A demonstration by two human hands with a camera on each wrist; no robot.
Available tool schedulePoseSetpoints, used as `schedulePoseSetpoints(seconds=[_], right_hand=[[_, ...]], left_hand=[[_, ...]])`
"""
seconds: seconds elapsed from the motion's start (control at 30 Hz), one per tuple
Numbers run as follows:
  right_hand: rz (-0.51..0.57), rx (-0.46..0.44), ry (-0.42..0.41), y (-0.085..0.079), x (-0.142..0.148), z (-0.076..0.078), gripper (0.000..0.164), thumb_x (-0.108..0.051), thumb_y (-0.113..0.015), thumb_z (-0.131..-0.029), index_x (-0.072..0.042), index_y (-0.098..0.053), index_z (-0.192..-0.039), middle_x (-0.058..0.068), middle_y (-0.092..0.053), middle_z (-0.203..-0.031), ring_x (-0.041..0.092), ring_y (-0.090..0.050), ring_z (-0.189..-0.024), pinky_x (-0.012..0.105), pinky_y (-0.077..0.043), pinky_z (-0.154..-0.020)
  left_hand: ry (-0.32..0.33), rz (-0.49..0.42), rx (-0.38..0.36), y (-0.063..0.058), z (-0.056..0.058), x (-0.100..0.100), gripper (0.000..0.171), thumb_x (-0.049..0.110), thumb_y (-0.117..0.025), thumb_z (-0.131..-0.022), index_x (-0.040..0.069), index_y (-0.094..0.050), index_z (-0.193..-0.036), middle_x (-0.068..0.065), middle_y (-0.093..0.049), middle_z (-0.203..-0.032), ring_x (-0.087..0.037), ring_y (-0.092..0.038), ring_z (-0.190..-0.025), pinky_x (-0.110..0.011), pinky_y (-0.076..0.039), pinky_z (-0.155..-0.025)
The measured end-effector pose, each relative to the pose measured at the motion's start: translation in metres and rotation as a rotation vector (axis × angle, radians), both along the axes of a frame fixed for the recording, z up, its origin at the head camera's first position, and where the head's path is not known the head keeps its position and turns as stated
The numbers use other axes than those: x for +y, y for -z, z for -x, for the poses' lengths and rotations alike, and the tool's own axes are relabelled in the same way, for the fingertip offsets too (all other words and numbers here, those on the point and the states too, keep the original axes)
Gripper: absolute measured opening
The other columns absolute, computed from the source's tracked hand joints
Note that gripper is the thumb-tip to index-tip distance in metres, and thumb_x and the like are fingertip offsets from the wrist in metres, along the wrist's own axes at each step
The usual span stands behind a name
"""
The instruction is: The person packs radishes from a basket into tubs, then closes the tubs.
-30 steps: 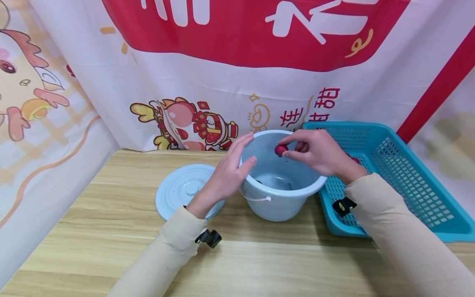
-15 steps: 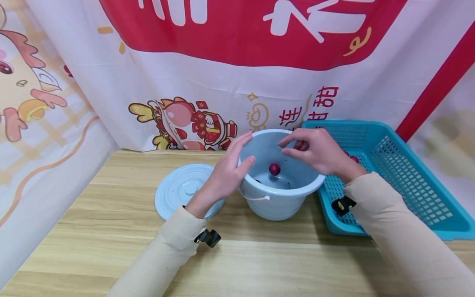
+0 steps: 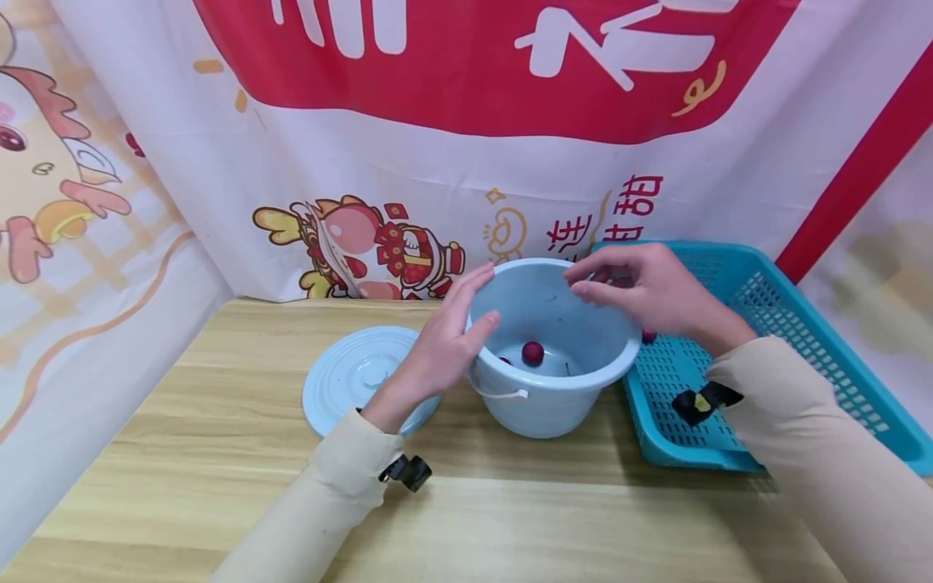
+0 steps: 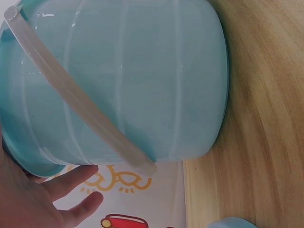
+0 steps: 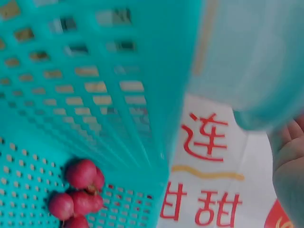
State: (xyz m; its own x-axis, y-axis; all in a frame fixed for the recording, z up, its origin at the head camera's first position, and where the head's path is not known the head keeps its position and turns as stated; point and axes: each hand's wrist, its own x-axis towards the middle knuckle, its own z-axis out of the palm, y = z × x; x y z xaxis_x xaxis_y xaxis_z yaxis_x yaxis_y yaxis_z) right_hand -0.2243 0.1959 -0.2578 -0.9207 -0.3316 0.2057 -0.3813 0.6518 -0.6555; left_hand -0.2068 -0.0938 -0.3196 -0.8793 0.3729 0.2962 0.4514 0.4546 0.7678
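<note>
**Left hand [image 3: 445,344] on the bucket [image 3: 543,411], right hand [image 3: 652,291] over its rim**

My hands were well apart. The left lay against the bucket's left rim, fingers stretched out, with the thumb over the edge. The right hung loosely bent above the right rim, thumb and fingers curving inward; I could not tell whether it touched the plastic. On the bucket's floor, toward my side, sat a dark red fruit [image 3: 533,353], and a second one [image 3: 504,359] barely showed behind the near rim. The white handle [image 3: 503,395] drooped down the front left.

The bucket stood near the table's [image 3: 219,421] far edge. Left of it, partly under my forearm, lay the pale blue lid [image 3: 338,376]. Just to the right, a teal basket [image 3: 809,332] held more red fruits [image 5: 81,175], clustered near its left wall. A printed cloth [image 3: 328,146] hung behind the far edge.
</note>
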Motion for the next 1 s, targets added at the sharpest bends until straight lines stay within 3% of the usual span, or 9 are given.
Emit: schedulePoseSetpoints(seconds=[0.2, 0.43, 0.57, 0.63, 0.73, 0.87, 1.0], right_hand=[[0.056, -0.005, 0.090, -0.003, 0.036, 0.007, 0.044, -0.037, -0.079, -0.095, -0.023, -0.071, -0.137, 0.001, -0.074, -0.131, 0.018, -0.074, -0.109, 0.026, -0.065, -0.081], [0.093, -0.063, 0.163, 0.010, 0.082, 0.023, 0.053, -0.041, -0.078, -0.096, -0.019, -0.066, -0.142, -0.021, -0.072, -0.119, 0.005, -0.073, -0.102, 0.023, -0.064, -0.079], [0.059, -0.104, 0.203, 0.021, 0.100, 0.031, 0.059, -0.046, -0.078, -0.094, -0.018, -0.065, -0.144, -0.025, -0.070, -0.117, 0.004, -0.071, -0.101, 0.024, -0.064, -0.079], [0.037, -0.136, 0.219, 0.027, 0.107, 0.035, 0.062, -0.050, -0.078, -0.093, -0.019, -0.064, -0.146, -0.022, -0.070, -0.121, 0.006, -0.070, -0.104, 0.025, -0.064, -0.080], [0.013, -0.192, 0.224, 0.037, 0.114, 0.041, 0.065, -0.052, -0.076, -0.094, -0.020, -0.061, -0.149, -0.006, -0.070, -0.136, 0.015, -0.067, -0.115, 0.029, -0.064, -0.084], [-0.010, -0.257, 0.210, 0.050, 0.119, 0.047, 0.070, -0.053, -0.074, -0.095, -0.020, -0.056, -0.154, 0.013, -0.060, -0.153, 0.029, -0.059, -0.131, 0.043, -0.064, -0.096], [-0.017, -0.320, 0.185, 0.059, 0.120, 0.051, 0.069, -0.051, -0.074, -0.096, -0.017, -0.056, -0.154, 0.017, -0.058, -0.155, 0.034, -0.056, -0.134, 0.056, -0.059, -0.103]], left_hand=[[0.004, -0.007, 0.010, 0.000, 0.000, -0.001, 0.065, 0.037, -0.046, -0.107, 0.017, -0.032, -0.167, 0.006, -0.025, -0.177, -0.022, -0.027, -0.164, -0.062, -0.034, -0.127], [0.002, -0.010, 0.011, 0.000, 0.000, 0.000, 0.065, 0.038, -0.046, -0.107, 0.017, -0.032, -0.167, 0.006, -0.025, -0.176, -0.022, -0.028, -0.163, -0.061, -0.034, -0.127], [0.001, -0.011, 0.011, 0.000, 0.001, 0.001, 0.066, 0.038, -0.046, -0.107, 0.017, -0.032, -0.167, 0.005, -0.026, -0.176, -0.022, -0.028, -0.163, -0.061, -0.034, -0.128], [0.001, -0.012, 0.007, 0.000, 0.001, 0.001, 0.066, 0.038, -0.046, -0.107, 0.017, -0.032, -0.167, 0.005, -0.025, -0.177, -0.022, -0.028, -0.163, -0.061, -0.034, -0.128], [0.001, -0.013, 0.006, 0.001, 0.000, 0.001, 0.065, 0.037, -0.046, -0.107, 0.016, -0.032, -0.167, 0.004, -0.026, -0.177, -0.023, -0.028, -0.163, -0.061, -0.033, -0.127], [0.001, -0.008, 0.016, 0.001, 0.000, 0.001, 0.066, 0.037, -0.046, -0.107, 0.016, -0.032, -0.167, 0.003, -0.026, -0.177, -0.022, -0.027, -0.163, -0.061, -0.033, -0.128], [0.000, -0.005, 0.017, 0.000, -0.001, 0.001, 0.066, 0.038, -0.046, -0.106, 0.016, -0.032, -0.167, 0.004, -0.026, -0.177, -0.022, -0.027, -0.163, -0.061, -0.033, -0.128]])
